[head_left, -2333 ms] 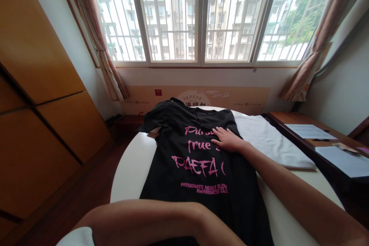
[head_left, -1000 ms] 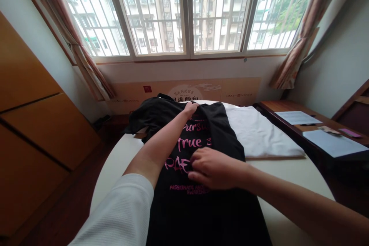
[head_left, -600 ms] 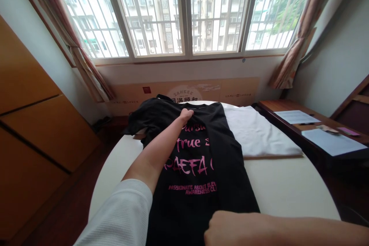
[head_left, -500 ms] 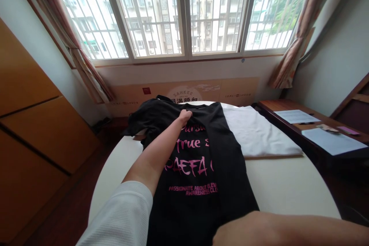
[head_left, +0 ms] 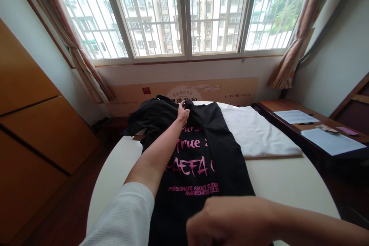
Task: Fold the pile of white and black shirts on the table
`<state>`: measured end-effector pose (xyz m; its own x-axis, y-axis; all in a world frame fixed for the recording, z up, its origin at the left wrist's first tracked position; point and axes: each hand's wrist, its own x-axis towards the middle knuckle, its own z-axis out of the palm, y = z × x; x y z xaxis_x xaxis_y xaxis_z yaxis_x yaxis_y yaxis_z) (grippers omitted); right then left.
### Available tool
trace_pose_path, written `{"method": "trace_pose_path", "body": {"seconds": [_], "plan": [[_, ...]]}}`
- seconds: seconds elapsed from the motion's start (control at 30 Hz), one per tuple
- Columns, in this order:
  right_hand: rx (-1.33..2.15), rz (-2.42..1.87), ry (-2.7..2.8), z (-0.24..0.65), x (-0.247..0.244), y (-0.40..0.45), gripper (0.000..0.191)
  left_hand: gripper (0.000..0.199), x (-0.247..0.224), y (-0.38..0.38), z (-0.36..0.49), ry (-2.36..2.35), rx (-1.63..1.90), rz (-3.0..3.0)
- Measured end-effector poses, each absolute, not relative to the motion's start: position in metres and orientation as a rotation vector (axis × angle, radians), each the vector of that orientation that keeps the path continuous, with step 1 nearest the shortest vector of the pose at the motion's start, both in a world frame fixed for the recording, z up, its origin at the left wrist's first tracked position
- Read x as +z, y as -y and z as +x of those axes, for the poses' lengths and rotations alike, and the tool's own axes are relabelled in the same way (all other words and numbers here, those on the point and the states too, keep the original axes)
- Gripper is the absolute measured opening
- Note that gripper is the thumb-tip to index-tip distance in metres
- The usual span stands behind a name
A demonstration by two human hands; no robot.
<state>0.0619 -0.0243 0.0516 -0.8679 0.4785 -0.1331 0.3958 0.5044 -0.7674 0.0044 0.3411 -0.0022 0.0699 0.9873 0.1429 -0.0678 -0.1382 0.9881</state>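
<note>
A black T-shirt [head_left: 196, 177] with pink lettering lies on the white round table [head_left: 291, 188], its right side folded inward over part of the print. Near the collar at the far end, my left hand [head_left: 183, 112] pinches the shirt's fabric between thumb and fingers. My right hand [head_left: 227, 219] is low in the view above the near part of the shirt, slightly blurred. Its fingers curl downward, and what they hold, if anything, is hidden beneath the hand. Bunched on the left lies the shirt's sleeve [head_left: 141, 117].
Folded white cloth [head_left: 256, 132] lies beside the shirt on the right of the table. A wooden desk [head_left: 271, 105] with papers [head_left: 331, 141] stands further right. Behind the table are a printed cardboard panel [head_left: 236, 86] and a barred window; a wooden cabinet [head_left: 34, 138] is on the left.
My left hand has shifted slightly up toward the collar, lifting a bit of fabric there. My right hand has moved left and up over the near part of the shirt.
</note>
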Motion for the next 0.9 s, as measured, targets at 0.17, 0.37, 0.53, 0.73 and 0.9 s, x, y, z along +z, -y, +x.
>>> {"method": "trace_pose_path", "body": {"seconds": [0.17, 0.37, 0.53, 0.73, 0.9], "plan": [[0.589, -1.179, 2.513, 0.079, 0.044, 0.016, 0.04, 0.088, -0.002, -0.339, -0.005, -1.054, 1.302, 1.571], [0.552, -1.191, 2.647, 0.073, 0.01, 0.003, 0.085, 0.06, 0.005, -0.297, -0.002, -1.439, 1.149, 2.342], [0.612, -1.168, 2.666, 0.068, 0.014, 0.012, 0.096, 0.033, 0.002, -0.237, 0.025, -0.714, 0.483, 2.809], [0.662, -1.054, 2.662, 0.072, 0.018, 0.017, 0.086, 0.038, -0.021, -0.204, 0.027, -0.578, 0.488, 2.606], [0.634, -1.173, 2.554, 0.112, 0.042, -0.003, 0.05, 0.021, -0.012, -0.201, 0.008, -0.664, 0.701, 2.52]]}}
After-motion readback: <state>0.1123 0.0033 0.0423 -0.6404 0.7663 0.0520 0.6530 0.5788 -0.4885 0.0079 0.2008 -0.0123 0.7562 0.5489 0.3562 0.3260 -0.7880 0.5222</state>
